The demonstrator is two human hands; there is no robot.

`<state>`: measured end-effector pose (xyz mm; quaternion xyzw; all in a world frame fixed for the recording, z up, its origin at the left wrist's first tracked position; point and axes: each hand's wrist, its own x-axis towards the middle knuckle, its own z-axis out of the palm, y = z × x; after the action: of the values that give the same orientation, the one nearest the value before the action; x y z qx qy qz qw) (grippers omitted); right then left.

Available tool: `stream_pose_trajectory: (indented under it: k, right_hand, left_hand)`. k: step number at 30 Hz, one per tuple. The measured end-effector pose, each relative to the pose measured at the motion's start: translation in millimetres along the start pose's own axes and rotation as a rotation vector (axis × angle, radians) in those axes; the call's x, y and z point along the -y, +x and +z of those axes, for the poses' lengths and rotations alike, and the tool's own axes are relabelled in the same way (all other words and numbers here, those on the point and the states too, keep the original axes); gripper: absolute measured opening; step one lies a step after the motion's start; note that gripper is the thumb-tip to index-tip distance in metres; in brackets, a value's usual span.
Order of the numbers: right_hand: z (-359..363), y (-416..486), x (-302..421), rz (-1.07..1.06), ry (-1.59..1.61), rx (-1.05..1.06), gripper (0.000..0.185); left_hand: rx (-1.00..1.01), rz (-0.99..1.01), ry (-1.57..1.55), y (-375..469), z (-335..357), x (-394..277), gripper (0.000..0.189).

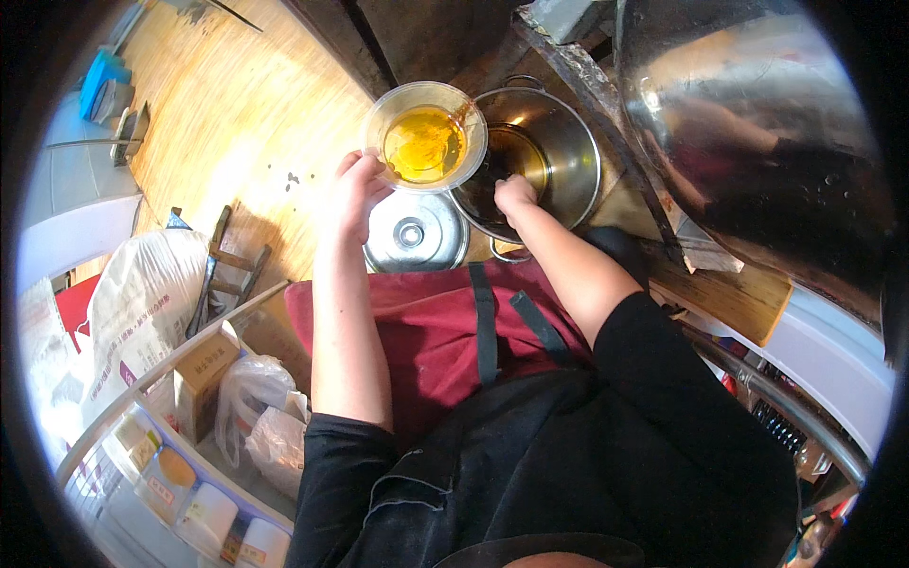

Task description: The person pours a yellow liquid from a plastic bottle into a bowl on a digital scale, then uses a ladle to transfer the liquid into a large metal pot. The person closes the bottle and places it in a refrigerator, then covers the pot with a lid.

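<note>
My left hand (362,184) grips the rim of a clear plastic bowl (375,124) that holds yellow-orange oily liquid. The bowl is above the floor and overlaps the left edge of a deep stainless steel pot (577,153). Inside the pot's opening is my right hand (516,195), its fingers curled; whatever it grips is hidden in the dark interior. Some dark liquid shows at the pot's bottom. A round metal lid (433,241) with a central knob lies below the bowl, beside the pot.
At the upper right a large shiny steel vessel (753,106) stands close to the pot. Small dark bits lie on the wood-look floor (234,106). To the left are a small folding stool (231,263), a filled white plastic bag (153,284) and a shelf holding a cardboard box (202,376) and containers.
</note>
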<state>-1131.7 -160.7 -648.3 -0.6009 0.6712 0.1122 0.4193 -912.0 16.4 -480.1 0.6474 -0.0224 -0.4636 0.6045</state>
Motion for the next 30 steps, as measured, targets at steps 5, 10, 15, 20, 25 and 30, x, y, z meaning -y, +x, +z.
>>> stream_pose_trajectory:
  k: [5, 10, 15, 20, 25, 30]
  right_hand:
    - [-17, -13, -22, 0.121, 0.394, 0.05, 0.03]
    - [-72, -66, -25, 0.048, 0.648, 0.27, 0.02]
    - [-130, -116, -29, -0.065, 0.722, 0.292, 0.02]
    - [-183, -162, -41, -0.15, 0.777, 0.262, 0.021]
    - [-218, -206, -51, -0.199, 0.869, 0.228, 0.021]
    - [-239, -244, -45, -0.222, 0.896, 0.188, 0.02]
  left_hand:
    - [0.009, 0.002, -0.013, 1, 3, -3, 0.038]
    - [-0.005, 0.008, 0.019, 0, 10, -10, 0.039]
    - [-0.019, 0.004, 0.017, 0, 15, -13, 0.04]
    - [-0.017, 0.004, -0.019, 9, 14, -6, 0.037]
    - [0.008, -0.015, -0.024, 20, 16, 1, 0.034]
    - [0.046, -0.071, 0.038, 24, 24, 0, 0.034]
